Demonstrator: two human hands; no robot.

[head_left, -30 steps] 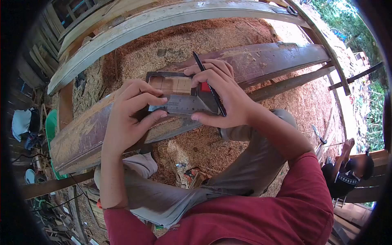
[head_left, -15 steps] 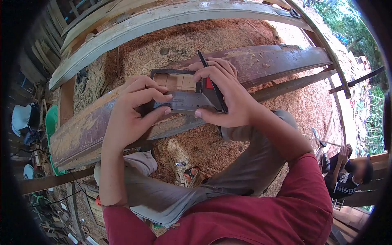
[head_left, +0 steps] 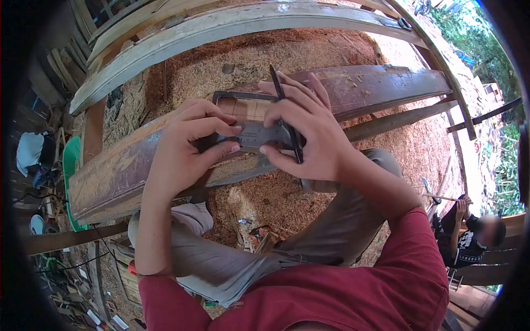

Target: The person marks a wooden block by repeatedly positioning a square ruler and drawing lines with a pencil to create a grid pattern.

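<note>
A grey metal ruler [head_left: 255,132] with printed numbers lies across a pale wooden surface [head_left: 248,109] that carries thin dark lines. Around that surface runs a dark, frame-like edge [head_left: 237,95]. My left hand [head_left: 190,135] is closed, its thumb and fingertips pinching the ruler's left end. At the other end, my right hand [head_left: 314,132] grips the ruler between thumb and index finger. A slim black pencil or pen [head_left: 276,83] is tucked through the fingers of that same hand, pointing up and away.
Beneath the work, a long dark reddish board [head_left: 381,88] spans the view, dusted with shavings. A pale beam [head_left: 193,41] lies beyond it. Shavings [head_left: 309,52] cover the ground. A green chair [head_left: 72,160] is at left; another person [head_left: 469,234] sits at right.
My right hand has shifted slightly and its outer fingers have lifted and spread; the red patch beside it is now hidden. Both hands stay on the ruler. The view has moved slightly.
</note>
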